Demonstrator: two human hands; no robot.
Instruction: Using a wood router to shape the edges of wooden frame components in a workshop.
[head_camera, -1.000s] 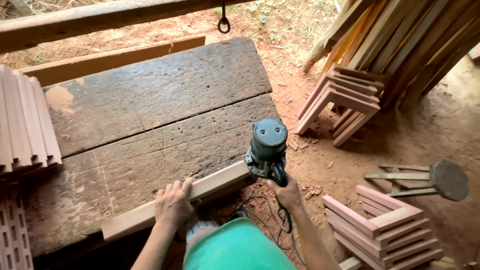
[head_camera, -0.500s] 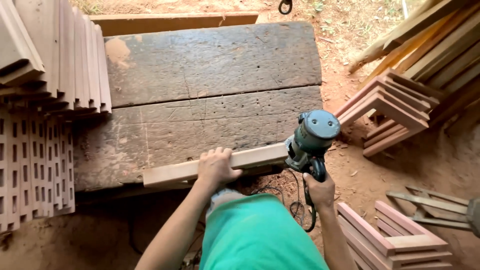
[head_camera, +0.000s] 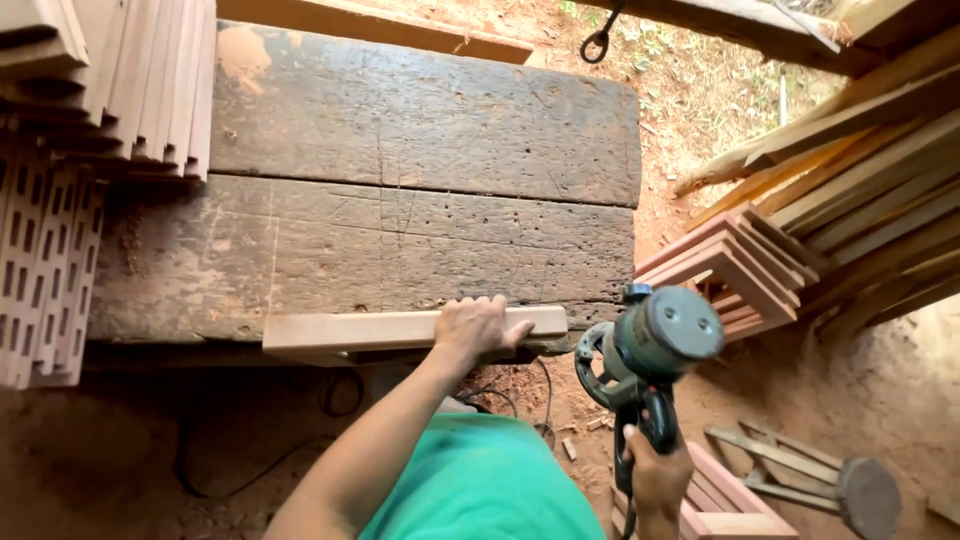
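My left hand (head_camera: 478, 327) presses down on a pale wooden slat (head_camera: 370, 331) that lies along the near edge of a dark, worn plank workbench (head_camera: 400, 160). My right hand (head_camera: 655, 478) grips the handle of a green-grey power tool (head_camera: 650, 352) with a round body. The tool hangs off the bench's right end, apart from the slat. Its black cord (head_camera: 520, 395) trails down under the bench.
Stacks of cut slats (head_camera: 130, 80) and slotted wooden panels (head_camera: 45, 270) sit at the bench's left. Wooden frames (head_camera: 735, 270) and long boards (head_camera: 860, 170) pile up on the right. Frames (head_camera: 720, 500) and a stool-like piece (head_camera: 860, 490) lie on the red dirt floor.
The view shifted left and closer. The power tool has moved right and down, away from the slat's end. My left hand stays on the slat.
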